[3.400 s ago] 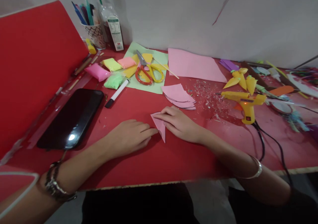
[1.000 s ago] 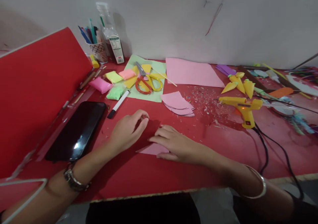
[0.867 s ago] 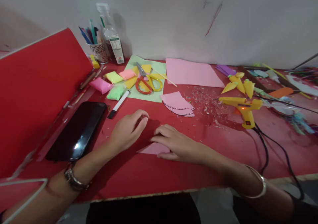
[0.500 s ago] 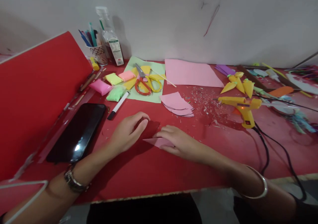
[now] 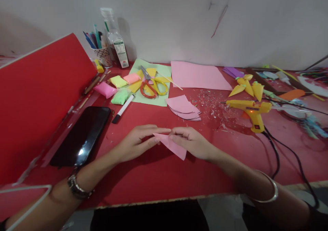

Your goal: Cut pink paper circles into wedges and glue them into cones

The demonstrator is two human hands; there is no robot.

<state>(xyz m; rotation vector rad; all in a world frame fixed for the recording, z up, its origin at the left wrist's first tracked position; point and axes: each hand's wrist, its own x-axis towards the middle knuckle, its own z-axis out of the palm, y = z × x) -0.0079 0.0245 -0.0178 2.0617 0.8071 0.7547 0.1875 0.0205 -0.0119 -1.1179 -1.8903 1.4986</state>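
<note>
A wedge-shaped piece of pink paper (image 5: pixel 176 148) is held between my two hands above the red table. My left hand (image 5: pixel 140 140) pinches its pointed left end between thumb and fingers. On the other side, my right hand (image 5: pixel 192 141) grips the paper's upper edge, thumb on the near face and fingers bent behind. The fingers behind the sheet are partly hidden. Just beyond my hands lies a fanned stack of similar pink paper pieces (image 5: pixel 183 106) with dark curved edges.
A yellow glue gun (image 5: pixel 252 111) with its light on rests to the right, its cord running to the front edge. Scissors (image 5: pixel 151 85) lie on green paper. A phone (image 5: pixel 82 135) and a marker (image 5: pixel 123 108) sit left. Yellow paper cones (image 5: pixel 246 85) stand behind the glue gun.
My left hand has moved right and closed on the paper's tip. My right hand has lifted and turned the paper, so more of its face shows.
</note>
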